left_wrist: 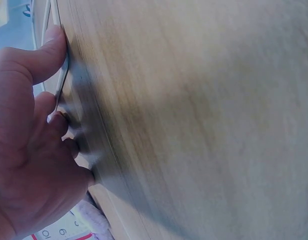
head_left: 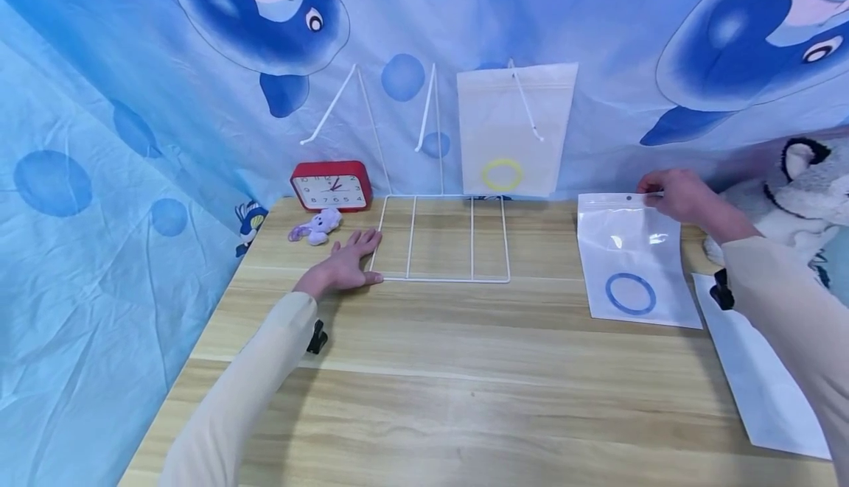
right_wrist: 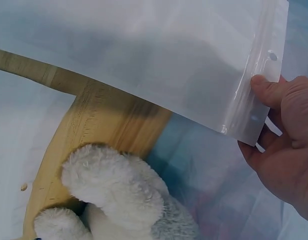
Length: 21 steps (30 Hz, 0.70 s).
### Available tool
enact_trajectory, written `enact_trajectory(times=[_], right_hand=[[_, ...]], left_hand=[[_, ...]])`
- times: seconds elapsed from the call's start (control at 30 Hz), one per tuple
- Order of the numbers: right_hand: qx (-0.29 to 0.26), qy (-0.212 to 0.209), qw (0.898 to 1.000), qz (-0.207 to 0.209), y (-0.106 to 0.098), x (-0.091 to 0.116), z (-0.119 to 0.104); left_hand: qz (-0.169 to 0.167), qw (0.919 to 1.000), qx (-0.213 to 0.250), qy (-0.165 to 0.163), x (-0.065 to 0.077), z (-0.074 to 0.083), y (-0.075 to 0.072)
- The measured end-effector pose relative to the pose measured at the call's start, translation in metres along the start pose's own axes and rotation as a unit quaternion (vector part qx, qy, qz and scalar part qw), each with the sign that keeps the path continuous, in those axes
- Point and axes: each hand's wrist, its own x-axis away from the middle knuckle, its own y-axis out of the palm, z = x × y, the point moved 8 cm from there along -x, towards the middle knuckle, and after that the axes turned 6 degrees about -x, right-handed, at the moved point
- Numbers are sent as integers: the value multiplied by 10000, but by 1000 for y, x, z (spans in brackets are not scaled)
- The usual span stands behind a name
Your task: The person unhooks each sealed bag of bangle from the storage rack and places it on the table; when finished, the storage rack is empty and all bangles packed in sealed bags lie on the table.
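From my end I had the L hand [head_left: 346, 262] w/ fingers spread, released, resting on the L side of the wire rack's [head_left: 441, 279] base, nr the red clock [head_left: 363, 186] & small plush [head_left: 325, 223]. My R hand [head_left: 679, 196] pinched the top RH corner of a clear-fronted white bag [head_left: 630, 244], blue ring [head_left: 630, 275] low on it, R of the rack; couldn't tell if its bottom touched the table [head_left: 464, 398]. Another bag [head_left: 511, 118] hung on the rack's RH hook.

Left hand [head_left: 343, 264] spread at left edge of wire rack [head_left: 441, 279]. Right hand [head_left: 682, 196] pinching, well right of rack.
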Motion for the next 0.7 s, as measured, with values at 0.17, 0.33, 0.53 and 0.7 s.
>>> enact_trajectory(times=[0.17,0.33,0.53,0.7], right_hand=[[284,198,9991,-233,6,-3,6],[439,268,9979,-398,11,-5,12],[480,273,9977,-400,16,-10,22],[580,276,9969,-455,20,-17,27]], left_hand=[[18,10000,7,15,-1,0,0],[-11,10000,22,8,0,0,0],[-25,10000,25,-26,0,1,0],[-29,10000,16,19,-2,0,-1]])
